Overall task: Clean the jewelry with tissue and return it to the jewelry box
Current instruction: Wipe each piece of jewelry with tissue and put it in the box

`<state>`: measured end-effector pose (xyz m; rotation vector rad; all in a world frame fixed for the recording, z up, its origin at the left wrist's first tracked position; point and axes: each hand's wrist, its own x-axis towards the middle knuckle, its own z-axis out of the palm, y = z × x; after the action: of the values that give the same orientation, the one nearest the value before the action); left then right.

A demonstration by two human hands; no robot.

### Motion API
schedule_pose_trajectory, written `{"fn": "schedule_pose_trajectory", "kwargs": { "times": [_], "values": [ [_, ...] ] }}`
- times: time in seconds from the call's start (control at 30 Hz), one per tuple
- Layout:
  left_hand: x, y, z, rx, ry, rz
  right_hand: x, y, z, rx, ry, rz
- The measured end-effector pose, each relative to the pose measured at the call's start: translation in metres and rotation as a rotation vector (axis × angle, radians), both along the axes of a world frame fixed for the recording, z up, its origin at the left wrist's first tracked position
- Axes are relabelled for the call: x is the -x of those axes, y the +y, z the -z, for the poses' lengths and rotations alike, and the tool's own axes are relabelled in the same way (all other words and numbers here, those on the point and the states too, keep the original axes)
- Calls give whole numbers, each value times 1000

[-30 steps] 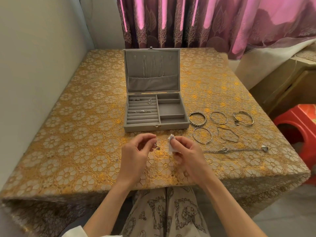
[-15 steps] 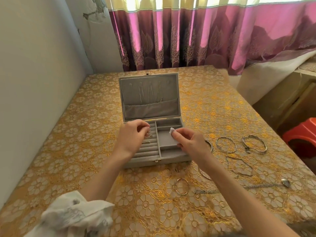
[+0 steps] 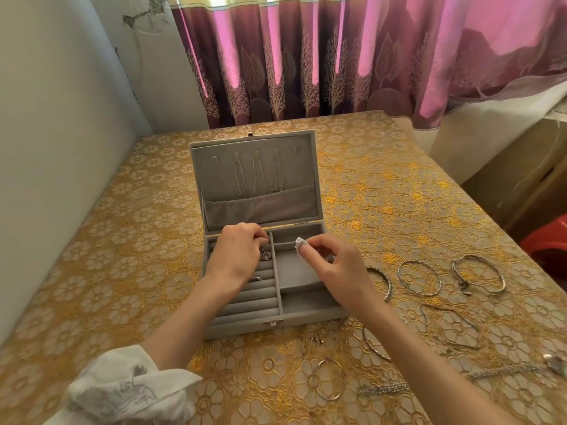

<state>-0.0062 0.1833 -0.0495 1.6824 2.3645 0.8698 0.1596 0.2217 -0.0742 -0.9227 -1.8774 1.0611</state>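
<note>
A grey velvet jewelry box point(image 3: 306, 314) stands open on the table, its lid upright with thin chains hanging inside. My left hand point(image 3: 236, 256) is over the ring rolls at the box's back left, fingers curled and pinching a small silver piece point(image 3: 265, 256) at the slots. Another ring point(image 3: 255, 278) sits in a lower roll. My right hand point(image 3: 334, 268) hovers over the box's right compartments, pinching a small folded white tissue point(image 3: 299, 242) between thumb and forefinger.
Several silver bangles point(image 3: 419, 277) and bracelets lie right of the box on the gold floral tablecloth point(image 3: 92, 271). A hoop point(image 3: 329, 378), a chain point(image 3: 383, 388) and a small earring point(image 3: 317, 338) lie in front. A wall stands left, curtains behind, a red stool point(image 3: 549, 243) right.
Both hands moved from in front of the box up over it. The left hand carried the small silver piece to the ring rolls; the right kept the tissue. The camera moved closer.
</note>
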Motion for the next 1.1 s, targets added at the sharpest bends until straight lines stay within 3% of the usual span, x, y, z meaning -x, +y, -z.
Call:
{"fn": "schedule_pose_trajectory", "kwargs": {
  "times": [0.37,0.93,1.1],
  "values": [
    [6,14,3,98,159,40,-1,1,2,14,18,-1],
    [4,11,6,45,113,26,0,-1,1,51,-15,12],
    [-4,-9,-6,-51,52,117,-6,-12,-16,163,89,-14]
  ]
}}
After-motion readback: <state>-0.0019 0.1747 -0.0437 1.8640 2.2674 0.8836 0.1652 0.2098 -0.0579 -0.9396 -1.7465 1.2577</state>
